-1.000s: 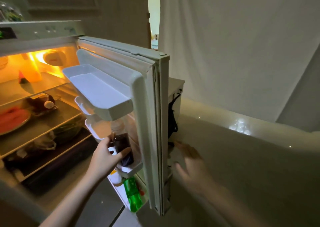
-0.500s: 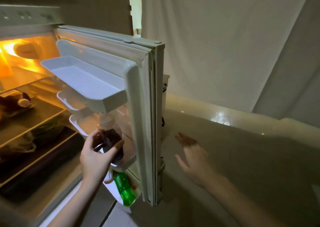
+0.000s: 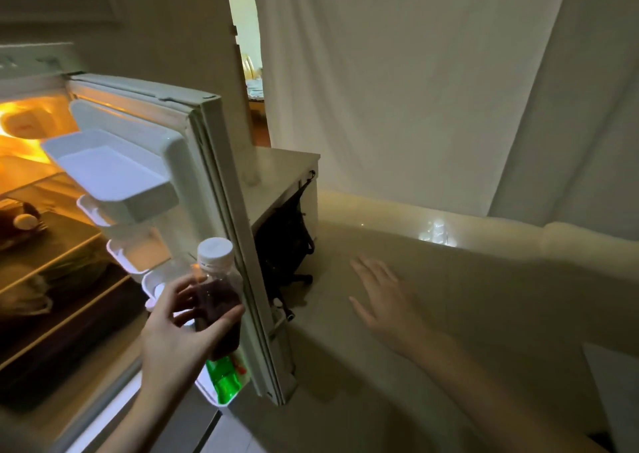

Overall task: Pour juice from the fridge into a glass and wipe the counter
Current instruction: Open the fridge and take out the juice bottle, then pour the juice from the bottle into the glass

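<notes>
Left hand holds a juice bottle at the open fridge door; right hand is spread flat over the counter.

The fridge point(image 3: 38, 82) stands open, its interior lit orange, its white door point(image 3: 221, 210) edge-on with smooth moulded plastic shelves. The pale, glossy counter point(image 3: 484, 297) runs to the right below a white curtain point(image 3: 415, 89). The left hand point(image 3: 176, 335), forearm reaching up from below, is wrapped around the bottle point(image 3: 216, 297), thumb on the right side and fingers curled on the left; the bottle is upright, clear ribbed plastic with dark juice and a white screw cap, just in front of the door shelves. The right hand point(image 3: 383, 297) is palm-down, fingers spread and empty; whether it touches the counter cannot be told. A green bottle point(image 3: 224, 380) lies in the lowest door shelf.
</notes>
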